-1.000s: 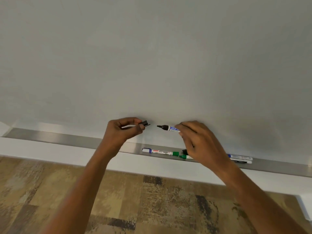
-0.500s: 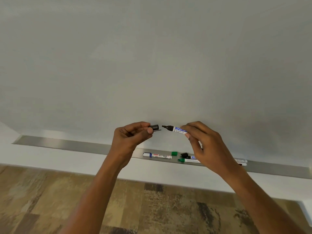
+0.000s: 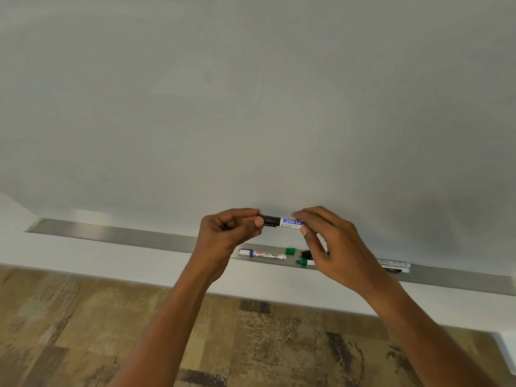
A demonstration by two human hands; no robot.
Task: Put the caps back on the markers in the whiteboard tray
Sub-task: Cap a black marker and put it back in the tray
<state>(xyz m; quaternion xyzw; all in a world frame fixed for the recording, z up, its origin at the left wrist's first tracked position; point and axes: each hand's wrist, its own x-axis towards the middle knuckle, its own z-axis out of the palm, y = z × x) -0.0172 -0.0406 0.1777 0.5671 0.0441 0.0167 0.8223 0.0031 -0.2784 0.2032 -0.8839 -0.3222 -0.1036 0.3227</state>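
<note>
I hold a black marker (image 3: 291,222) level in front of the whiteboard, above the metal tray (image 3: 139,236). My right hand (image 3: 332,244) pinches its white barrel. My left hand (image 3: 226,233) pinches the black cap (image 3: 269,220), which sits over the marker's tip. In the tray lie a white marker with a blue end (image 3: 262,253), a loose green cap (image 3: 290,251), an uncapped green marker (image 3: 304,263) and a black piece (image 3: 306,253), both partly hidden by my right hand. Two more markers (image 3: 395,267) lie further right.
The whiteboard (image 3: 251,107) fills the upper view. A white ledge (image 3: 83,261) runs below the tray. A patterned brown carpet floor (image 3: 83,331) lies underneath.
My hands have come together. The black cap, held apart from the bare tip before, now covers the marker's tip.
</note>
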